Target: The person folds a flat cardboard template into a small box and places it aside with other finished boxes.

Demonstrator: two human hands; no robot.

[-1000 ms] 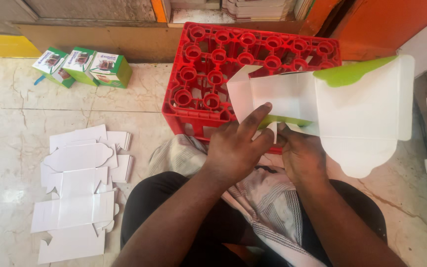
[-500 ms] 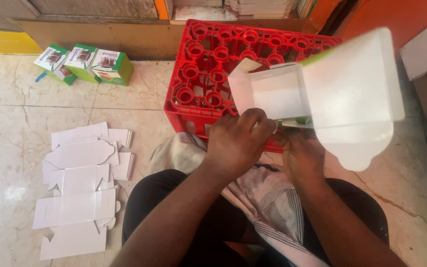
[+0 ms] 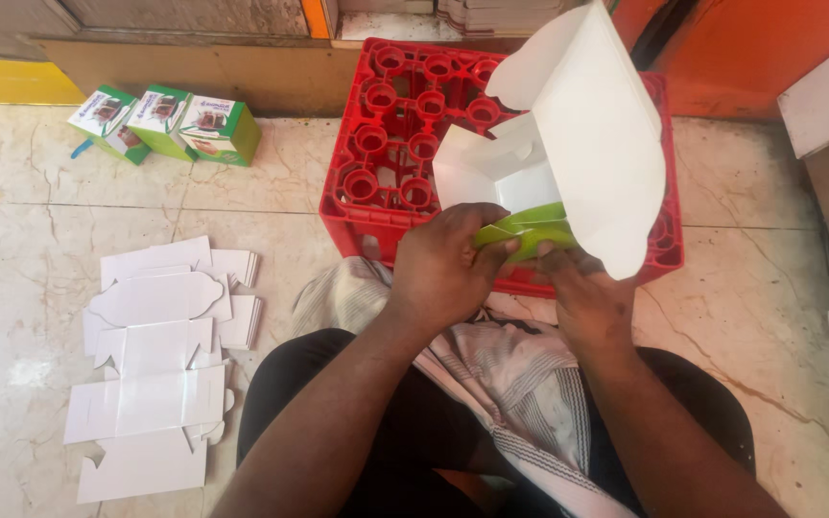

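Both hands are closed on the carton blank (image 3: 568,163): your left hand (image 3: 443,273) pinches its green flap (image 3: 525,233) shut, your right hand (image 3: 582,293) grips under it. Blank has swung from flat and wide to upright over the red crate (image 3: 386,144), so it reads as half-formed. Flat blanks (image 3: 151,364) and finished boxes (image 3: 170,123) sit off left.

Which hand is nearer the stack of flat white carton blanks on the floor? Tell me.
Left. The left hand grips the half-folded carton over the red crate, on the side toward the stack of flat blanks. The right hand holds the carton's other side, farther from the stack.
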